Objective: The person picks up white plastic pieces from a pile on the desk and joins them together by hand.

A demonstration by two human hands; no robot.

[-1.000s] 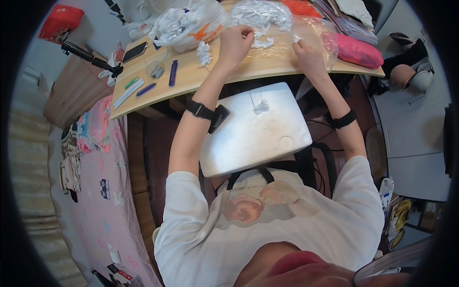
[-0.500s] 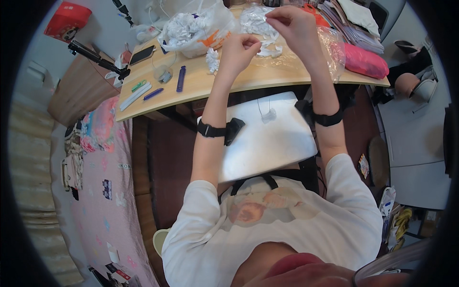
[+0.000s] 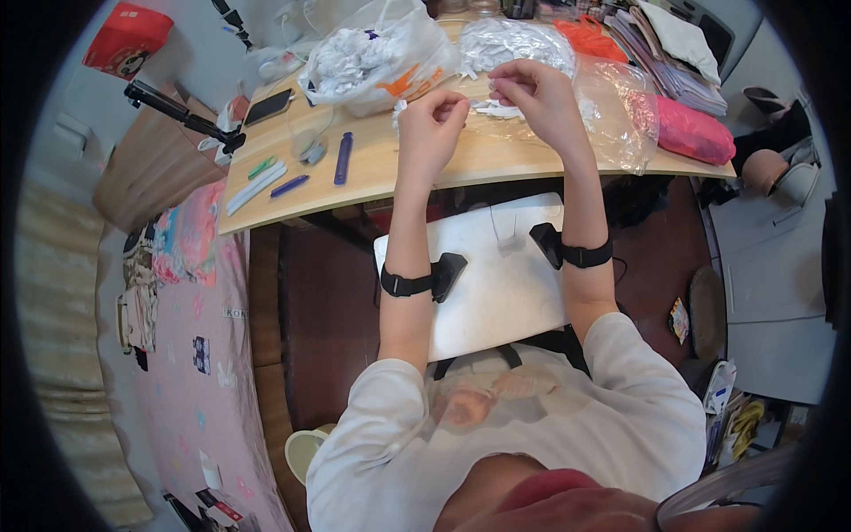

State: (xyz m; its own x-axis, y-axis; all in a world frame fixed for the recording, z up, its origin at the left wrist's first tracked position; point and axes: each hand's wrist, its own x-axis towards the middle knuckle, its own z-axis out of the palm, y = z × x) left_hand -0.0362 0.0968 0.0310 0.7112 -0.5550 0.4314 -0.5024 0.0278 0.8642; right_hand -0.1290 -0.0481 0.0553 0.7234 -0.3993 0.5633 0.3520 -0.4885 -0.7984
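Observation:
My left hand point(image 3: 432, 131) is raised over the desk point(image 3: 372, 173), its thumb and fingers pinched together. Whatever sits in that pinch is too small to make out. A white crumpled piece point(image 3: 398, 112) shows at the left edge of this hand. My right hand point(image 3: 538, 99) is also pinched, to the right and slightly farther away, and its fingertips hide what they hold. White strips point(image 3: 496, 109) lie on the desktop between the two hands. Behind my left hand stands a translucent plastic bag point(image 3: 430, 66) full of crumpled white pieces point(image 3: 350, 62).
Left on the desk are a phone point(image 3: 268, 106), a small clear cup point(image 3: 308, 147), a long purple stick point(image 3: 343, 160), a purple pen point(image 3: 289, 185) and white sticks point(image 3: 256, 188). Clear plastic point(image 3: 612, 115), a pink bundle point(image 3: 694, 130) and stacked papers point(image 3: 669, 58) lie right.
My right hand has come down and nearer to me. My left hand has also lowered a little; both stay pinched. The whole view has shifted slightly.

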